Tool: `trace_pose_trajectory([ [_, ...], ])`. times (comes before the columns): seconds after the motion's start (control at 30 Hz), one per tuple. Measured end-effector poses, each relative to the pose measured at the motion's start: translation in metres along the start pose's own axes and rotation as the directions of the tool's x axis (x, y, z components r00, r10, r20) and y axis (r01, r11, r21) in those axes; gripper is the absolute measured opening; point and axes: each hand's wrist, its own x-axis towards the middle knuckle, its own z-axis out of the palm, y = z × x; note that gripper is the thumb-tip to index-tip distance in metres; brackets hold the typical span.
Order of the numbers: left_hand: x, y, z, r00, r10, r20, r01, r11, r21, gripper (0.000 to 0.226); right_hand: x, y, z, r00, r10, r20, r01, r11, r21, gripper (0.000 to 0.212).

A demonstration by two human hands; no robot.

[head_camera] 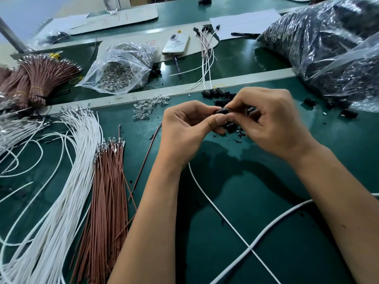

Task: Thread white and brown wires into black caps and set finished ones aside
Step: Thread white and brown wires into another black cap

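You've got a black cap pinched between both hands over the green table.

Left hand and right hand grip it with curled fingertips; a brown wire and a white wire trail below your left hand, spare caps just beyond.

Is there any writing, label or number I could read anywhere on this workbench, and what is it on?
None can be read for certain.
Red marks on the cardboard sheet: two short strokes, perhaps "11", not clearly a number.
Faint red mark on the cardboard beside the phone: perhaps "N", too blurred to say.
Phone back: a line drawing, no legible words.
Paper sheets: blank as far as visible.
Plastic bags: no print visible.
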Motion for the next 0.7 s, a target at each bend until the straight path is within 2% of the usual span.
trace_pose_trajectory([
  [0.23,-0.0021,0.0012,-0.0018,0.998,-0.06,0.024,0.061,0.998,-0.031,0.009,-0.0013,0.0001,0.002,0.999,0.005,0.045,-0.005,1.0,-0.005,0.019],
  [0.4,-0.001,-0.0009,-0.0022,0.998,-0.056,0.01,0.056,0.997,-0.043,0.008,-0.0022,0.0013,0.0047,1.0,0.0,0.015,-0.001,1.0,0.006,0.018],
  [0.5,0.0004,-0.0024,-0.0023,0.998,-0.051,-0.022,0.05,0.998,-0.031,0.01,-0.0036,0.0046,0.0075,0.989,0.145,0.021,-0.146,0.964,0.221,0.011],
  [0.6,0.0011,-0.0047,-0.0016,0.998,-0.027,-0.059,0.027,1.0,0.004,0.016,-0.0028,0.0068,0.0088,0.954,0.289,0.079,-0.293,0.844,0.45,0.008],
  [0.7,0.0011,-0.006,0.0015,0.998,-0.005,-0.066,0.007,1.0,0.025,0.02,-0.0029,0.0071,0.0104,0.926,0.365,0.099,-0.36,0.766,0.533,0.009],
])
